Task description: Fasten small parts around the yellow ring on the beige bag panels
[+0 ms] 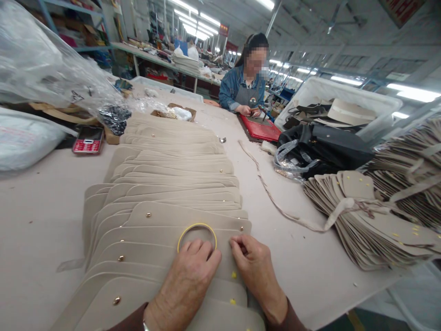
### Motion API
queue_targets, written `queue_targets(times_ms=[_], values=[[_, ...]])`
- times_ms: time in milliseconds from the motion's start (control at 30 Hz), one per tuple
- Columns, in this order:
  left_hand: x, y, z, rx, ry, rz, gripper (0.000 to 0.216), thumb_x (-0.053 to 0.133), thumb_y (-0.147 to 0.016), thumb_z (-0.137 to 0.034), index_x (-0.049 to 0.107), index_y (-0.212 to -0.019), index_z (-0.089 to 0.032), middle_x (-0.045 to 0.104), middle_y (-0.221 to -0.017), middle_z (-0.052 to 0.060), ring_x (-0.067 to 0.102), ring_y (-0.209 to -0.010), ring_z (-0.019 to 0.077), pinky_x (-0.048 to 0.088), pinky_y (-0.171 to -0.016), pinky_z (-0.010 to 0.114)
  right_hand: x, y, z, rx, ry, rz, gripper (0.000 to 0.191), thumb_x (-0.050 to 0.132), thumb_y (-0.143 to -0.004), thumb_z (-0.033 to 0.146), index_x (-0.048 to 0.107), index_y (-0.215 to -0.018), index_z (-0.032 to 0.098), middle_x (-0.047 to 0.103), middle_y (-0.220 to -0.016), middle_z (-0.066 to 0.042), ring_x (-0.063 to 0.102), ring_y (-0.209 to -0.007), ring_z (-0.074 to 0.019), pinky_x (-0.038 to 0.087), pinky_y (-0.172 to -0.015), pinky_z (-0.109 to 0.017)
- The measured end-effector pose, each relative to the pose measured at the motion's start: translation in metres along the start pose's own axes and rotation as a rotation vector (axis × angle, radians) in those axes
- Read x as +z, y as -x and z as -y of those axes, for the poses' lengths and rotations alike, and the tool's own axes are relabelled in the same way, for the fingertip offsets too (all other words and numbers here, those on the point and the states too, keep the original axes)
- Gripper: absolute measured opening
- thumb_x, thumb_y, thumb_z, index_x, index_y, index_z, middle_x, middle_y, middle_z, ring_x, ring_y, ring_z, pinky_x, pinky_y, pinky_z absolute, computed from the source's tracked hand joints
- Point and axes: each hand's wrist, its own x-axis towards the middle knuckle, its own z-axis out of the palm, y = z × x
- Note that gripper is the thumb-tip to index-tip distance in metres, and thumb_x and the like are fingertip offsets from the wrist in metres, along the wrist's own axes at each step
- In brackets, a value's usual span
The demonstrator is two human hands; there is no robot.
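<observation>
My left hand (191, 278) is closed on a narrow yellow tape roll (197, 225), whose ring stands up above the fingers. Beneath it, beige leather-like panels (158, 234) lie fanned in an overlapping row running away from me. Brass-coloured studs (148, 215) sit near the panels' ends. At the right ends of the nearer panels, small yellow bits (234, 275) are stuck on. My right hand (253, 257) is pinched at the right edge of one panel, just below a stud (241, 228). Whatever its fingertips hold is too small to make out.
Tied bundles of panels (372, 211) lie on the right, near a black bag (324, 147) and a white bin (344, 89). A cloth strip (272, 197) trails across the table. Left are a red phone (88, 140) and plastic bags (31, 138). A co-worker (243, 87) sits opposite.
</observation>
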Motion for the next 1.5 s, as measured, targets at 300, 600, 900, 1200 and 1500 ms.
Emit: queue_targets(times_ms=[300, 600, 900, 1200, 1500], values=[[-0.021, -0.002, -0.001, 0.028, 0.124, 0.114, 0.017, 0.048, -0.088, -0.002, 0.053, -0.089, -0.018, 0.054, -0.089, 0.005, 0.047, -0.081, 0.0242, 0.042, -0.07, 0.039, -0.006, 0.008, -0.009, 0.382, -0.426, 0.079, 0.023, 0.056, -0.088, 0.042, 0.059, -0.088, 0.019, 0.063, -0.062, 0.001, 0.061, -0.054, -0.0151, 0.049, -0.05, -0.023], [-0.009, 0.007, -0.003, 0.158, 0.181, 0.098, 0.019, 0.049, -0.086, -0.001, 0.052, -0.085, -0.019, 0.057, -0.085, 0.003, 0.054, -0.074, 0.0225, 0.047, -0.063, 0.034, 0.001, -0.001, 0.0, 0.093, -0.075, -0.025, 0.018, 0.055, -0.086, 0.022, 0.066, -0.073, 0.018, 0.065, -0.066, 0.0, 0.059, -0.06, -0.0129, 0.041, -0.06, -0.023], [-0.013, 0.006, 0.005, 0.311, 0.334, -0.379, 0.036, 0.033, -0.102, -0.018, 0.038, -0.137, -0.014, 0.071, -0.098, 0.006, 0.069, -0.081, 0.0138, 0.055, -0.07, 0.021, -0.02, 0.007, 0.006, 0.115, -0.305, 0.014, 0.016, 0.057, -0.088, 0.025, 0.071, -0.089, 0.02, 0.067, -0.072, 0.001, 0.057, -0.062, -0.0123, 0.043, -0.06, -0.022], [-0.009, 0.008, -0.004, 0.244, 0.28, -0.312, 0.033, 0.023, -0.104, -0.031, 0.031, -0.133, -0.017, 0.073, -0.094, 0.006, 0.071, -0.071, 0.0166, 0.056, -0.059, 0.024, -0.025, 0.035, 0.023, -0.366, -0.207, 0.042, 0.016, 0.052, -0.088, 0.01, 0.064, -0.095, 0.019, 0.068, -0.087, -0.006, 0.061, -0.082, -0.0162, 0.049, -0.076, -0.026], [-0.011, 0.009, 0.0, 0.219, 0.383, -0.218, 0.02, 0.029, -0.102, -0.018, 0.048, -0.096, -0.022, 0.064, -0.076, -0.001, 0.065, -0.066, 0.0154, 0.047, -0.057, 0.025, -0.011, 0.038, 0.025, -0.381, -0.043, -0.126, 0.017, 0.047, -0.083, 0.008, 0.059, -0.077, 0.018, 0.06, -0.066, -0.001, 0.057, -0.06, -0.0128, 0.043, -0.06, -0.023]])
